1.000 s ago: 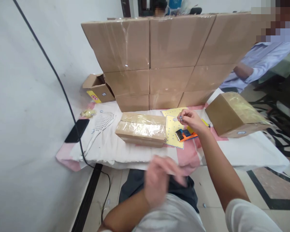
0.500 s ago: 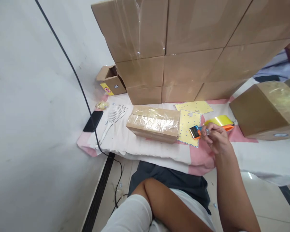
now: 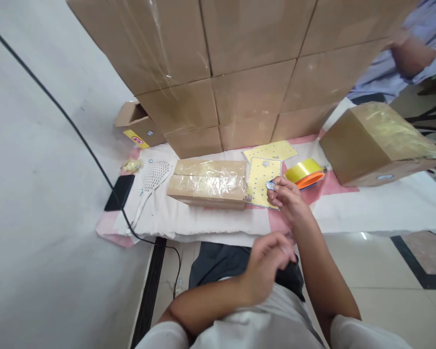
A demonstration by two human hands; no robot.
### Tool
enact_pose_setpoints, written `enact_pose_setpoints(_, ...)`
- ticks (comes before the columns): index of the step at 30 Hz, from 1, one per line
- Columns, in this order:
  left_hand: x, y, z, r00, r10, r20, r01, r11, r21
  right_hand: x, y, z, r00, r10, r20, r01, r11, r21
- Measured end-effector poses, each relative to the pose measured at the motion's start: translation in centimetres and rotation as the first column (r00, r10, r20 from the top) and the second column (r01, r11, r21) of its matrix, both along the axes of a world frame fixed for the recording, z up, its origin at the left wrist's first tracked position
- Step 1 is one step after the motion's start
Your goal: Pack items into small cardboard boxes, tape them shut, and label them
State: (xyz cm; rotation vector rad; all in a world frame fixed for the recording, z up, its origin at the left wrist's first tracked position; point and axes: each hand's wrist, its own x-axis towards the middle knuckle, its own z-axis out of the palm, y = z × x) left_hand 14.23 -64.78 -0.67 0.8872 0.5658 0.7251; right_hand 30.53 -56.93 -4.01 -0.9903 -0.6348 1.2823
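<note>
My right hand (image 3: 288, 198) is over the front of the yellow dotted sheet (image 3: 255, 179), its fingertips closed on a small white sticker with a blue edge (image 3: 271, 185). Right behind that hand lies a tape dispenser (image 3: 308, 177) with a yellow roll and orange side. My left hand (image 3: 269, 264) is raised before my lap, lower than the right one; motion blurs its bent fingers. A closed carton (image 3: 207, 184) with shiny clear tape along its top lies left of the sheet, touching neither hand.
Stacked cartons (image 3: 254, 92) form a wall behind. A taped carton (image 3: 366, 145) stands right. A small open box (image 3: 140, 128), a white fly swatter (image 3: 154, 179) and a black phone (image 3: 119, 193) are left, near a hanging cable (image 3: 78, 138). Another person's arm (image 3: 410, 55) shows behind.
My left hand has come up from below toward the right hand. My right hand has moved away from the tape dispenser with the sticker in its fingers. The view has shifted right.
</note>
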Motion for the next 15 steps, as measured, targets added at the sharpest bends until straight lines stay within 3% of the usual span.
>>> enact_pose_setpoints(4,-1.7,2.7,-1.7,0.974,0.225,-0.029,-0.226,0.974,-0.035,-0.7,0.5,-0.9,0.990,0.068,0.120,-0.072,0.997,0.025)
enact_pose_setpoints(6,-2.9,4.2,-1.8,0.923,0.383,-0.045,-0.378,0.921,0.091,-0.7,0.6,-0.9,0.961,0.138,0.239,-0.151,0.988,0.036)
enact_pose_setpoints(7,-3.7,5.0,-1.8,0.866,0.497,-0.044,-0.480,0.854,0.201,-0.6,0.6,-0.8,0.933,0.155,0.324,-0.180,0.982,0.049)
enact_pose_setpoints(8,-4.6,6.0,-1.6,0.781,0.624,-0.030,-0.582,0.743,0.331,-0.4,0.5,-0.5,0.887,0.151,0.436,-0.201,0.977,0.070)
enact_pose_setpoints(9,-5.7,7.1,-1.4,0.653,0.758,0.007,-0.671,0.574,0.469,-0.2,0.5,-0.2,0.817,0.120,0.564,-0.212,0.972,0.101)
enact_pose_setpoints(11,-8.0,9.5,-0.8,0.331,0.935,0.127,-0.706,0.156,0.691,0.4,0.4,0.4,0.626,0.019,0.780,-0.250,0.952,0.178)
enact_pose_setpoints(12,-9.3,10.8,-0.5,0.180,0.966,0.185,-0.662,-0.020,0.749,0.7,0.5,0.6,0.542,-0.018,0.840,-0.290,0.935,0.207)
enact_pose_setpoints(13,-10.4,12.1,-0.2,0.084,0.975,0.208,-0.607,-0.116,0.786,0.9,0.6,0.7,0.491,-0.035,0.870,-0.331,0.917,0.224)
enact_pose_setpoints(14,-11.4,13.3,0.2,0.039,0.980,0.193,-0.560,-0.139,0.817,1.1,0.8,0.5,0.476,-0.031,0.879,-0.364,0.903,0.229)
enact_pose_setpoints(15,-12.2,14.5,0.5,0.041,0.990,0.136,-0.518,-0.095,0.850,1.2,1.1,0.3,0.488,-0.016,0.873,-0.379,0.897,0.229)
